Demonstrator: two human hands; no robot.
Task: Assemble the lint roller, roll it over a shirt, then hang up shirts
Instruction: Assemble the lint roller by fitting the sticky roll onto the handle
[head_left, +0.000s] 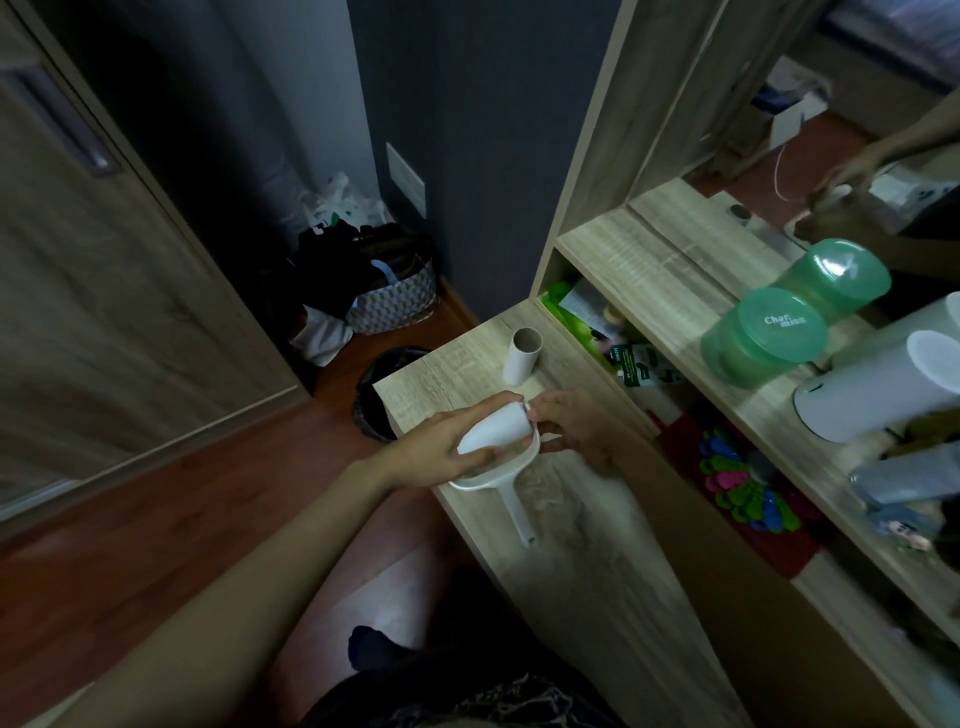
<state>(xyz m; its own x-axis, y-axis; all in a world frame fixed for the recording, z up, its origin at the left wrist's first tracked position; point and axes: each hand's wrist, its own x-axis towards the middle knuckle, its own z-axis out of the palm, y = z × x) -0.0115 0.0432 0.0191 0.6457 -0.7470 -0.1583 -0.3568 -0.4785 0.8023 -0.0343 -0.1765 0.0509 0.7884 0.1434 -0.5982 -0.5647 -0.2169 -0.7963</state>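
My left hand grips a white lint roll and holds it over the white lint roller holder, whose handle points toward me on the wooden desk. My right hand pinches the right end of the roll and the holder's frame. An empty cardboard tube stands upright on the desk just behind my hands. No shirt shows clearly.
A black waste bin stands on the floor left of the desk. A patterned laundry basket with dark clothes sits in the corner. Shelves at the right hold two green tubs, a white roll, coloured pegs and packets.
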